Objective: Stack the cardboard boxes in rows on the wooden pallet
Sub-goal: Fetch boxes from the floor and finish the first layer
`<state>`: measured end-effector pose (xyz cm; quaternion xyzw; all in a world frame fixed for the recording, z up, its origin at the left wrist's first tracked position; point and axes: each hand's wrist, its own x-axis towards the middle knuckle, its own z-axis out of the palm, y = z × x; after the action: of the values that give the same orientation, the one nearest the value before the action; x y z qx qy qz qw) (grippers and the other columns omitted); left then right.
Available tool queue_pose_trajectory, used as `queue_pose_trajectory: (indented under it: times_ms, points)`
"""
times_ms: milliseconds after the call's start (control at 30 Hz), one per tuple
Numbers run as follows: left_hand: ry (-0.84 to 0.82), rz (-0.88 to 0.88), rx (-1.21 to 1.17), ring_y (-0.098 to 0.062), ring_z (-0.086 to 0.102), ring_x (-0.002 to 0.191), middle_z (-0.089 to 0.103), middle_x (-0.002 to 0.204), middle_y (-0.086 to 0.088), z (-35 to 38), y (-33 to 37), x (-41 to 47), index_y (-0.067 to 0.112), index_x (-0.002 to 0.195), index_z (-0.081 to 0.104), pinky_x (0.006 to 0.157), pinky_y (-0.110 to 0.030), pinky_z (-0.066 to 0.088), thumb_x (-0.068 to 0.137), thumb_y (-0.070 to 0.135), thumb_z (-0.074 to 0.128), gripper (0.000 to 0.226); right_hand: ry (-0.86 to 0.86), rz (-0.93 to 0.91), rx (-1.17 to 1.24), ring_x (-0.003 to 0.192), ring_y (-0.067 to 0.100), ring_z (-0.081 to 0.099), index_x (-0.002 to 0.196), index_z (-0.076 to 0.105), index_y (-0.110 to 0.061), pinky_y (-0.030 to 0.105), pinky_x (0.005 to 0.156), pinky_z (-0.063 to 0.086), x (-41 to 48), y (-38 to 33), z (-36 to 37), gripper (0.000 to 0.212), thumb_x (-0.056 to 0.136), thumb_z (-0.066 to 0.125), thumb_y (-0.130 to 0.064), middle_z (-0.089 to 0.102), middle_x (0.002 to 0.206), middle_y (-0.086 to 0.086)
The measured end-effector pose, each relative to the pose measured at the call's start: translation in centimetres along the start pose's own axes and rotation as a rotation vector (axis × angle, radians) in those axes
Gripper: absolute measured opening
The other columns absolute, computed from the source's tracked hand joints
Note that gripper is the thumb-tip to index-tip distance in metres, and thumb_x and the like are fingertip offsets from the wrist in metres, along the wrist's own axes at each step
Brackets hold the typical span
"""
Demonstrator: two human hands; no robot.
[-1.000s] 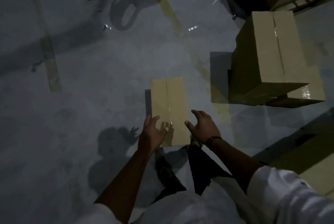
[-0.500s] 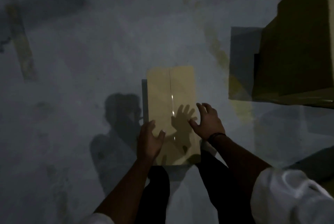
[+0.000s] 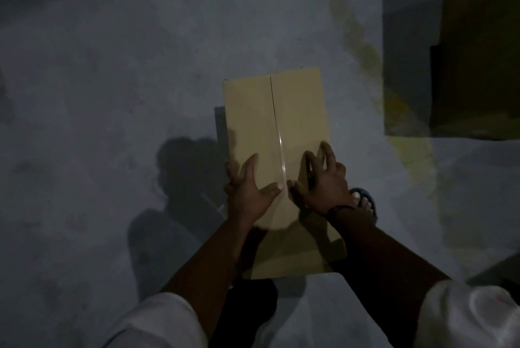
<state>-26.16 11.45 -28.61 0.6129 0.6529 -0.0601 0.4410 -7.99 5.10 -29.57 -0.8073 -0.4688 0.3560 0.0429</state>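
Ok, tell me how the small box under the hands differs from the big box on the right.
The small box is lit, its taped top in view; the big box sits in shadow, cut off by the frame. The left hand and right hand touch the small box; nothing touches the big box. Both are brown cardboard.
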Motion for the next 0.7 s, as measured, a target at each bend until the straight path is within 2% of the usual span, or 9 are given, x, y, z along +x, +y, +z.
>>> queue_pose_trajectory:
  times_ms: [100,200,300,533,700]
  points:
    - [-0.008,-0.006,0.003,-0.049,0.02,0.146,-0.01,0.168,-0.005,-0.8,0.0,-0.5,0.054,0.154,0.02,0.111,-0.054,0.036,0.079,0.064,0.075,0.093,0.001,0.017,0.015,0.14,0.043,0.023,0.154,0.028,-0.031,0.058,0.106,0.042,-0.6,-1.3,-0.7,0.089,0.082,0.061,-0.072,-0.007,0.167,-0.002]
    - [0.038,0.037,0.117,-0.047,0.024,0.143,-0.006,0.167,-0.005,-3.5,1.3,-2.0,0.051,0.155,0.022,0.112,-0.055,0.034,0.078,0.069,0.072,0.094,0.056,0.029,-0.01,0.137,0.042,0.027,0.152,0.031,-0.033,0.056,0.107,0.04,-2.6,-3.7,-3.0,0.09,0.079,0.058,-0.077,-0.001,0.167,-0.001]
    - [0.072,0.172,0.252,-0.047,0.026,0.143,-0.008,0.168,0.003,-7.5,4.2,-5.7,0.047,0.158,0.02,0.112,-0.059,0.032,0.074,0.078,0.069,0.102,0.146,0.065,-0.032,0.135,0.042,0.029,0.151,0.037,-0.034,0.051,0.108,0.036,-7.1,-6.6,-7.6,0.085,0.08,0.057,-0.077,0.007,0.167,0.0]
    - [-0.011,0.378,0.394,-0.047,0.015,0.149,-0.011,0.169,0.009,-18.4,16.0,-21.0,0.045,0.16,0.015,0.117,-0.061,0.019,0.069,0.091,0.058,0.111,0.327,0.229,0.009,0.129,0.042,0.036,0.147,0.043,-0.037,0.049,0.106,0.036,-21.4,-12.3,-22.9,0.078,0.081,0.052,-0.077,0.019,0.164,-0.003]
    - [-0.06,0.526,0.423,-0.045,0.016,0.149,-0.011,0.169,0.013,-22.1,23.0,-31.8,0.045,0.16,0.02,0.119,-0.06,0.018,0.062,0.094,0.06,0.117,0.468,0.329,0.043,0.126,0.04,0.041,0.147,0.043,-0.035,0.048,0.104,0.04,-32.8,-12.8,-31.7,0.078,0.082,0.05,-0.077,0.025,0.161,-0.001]
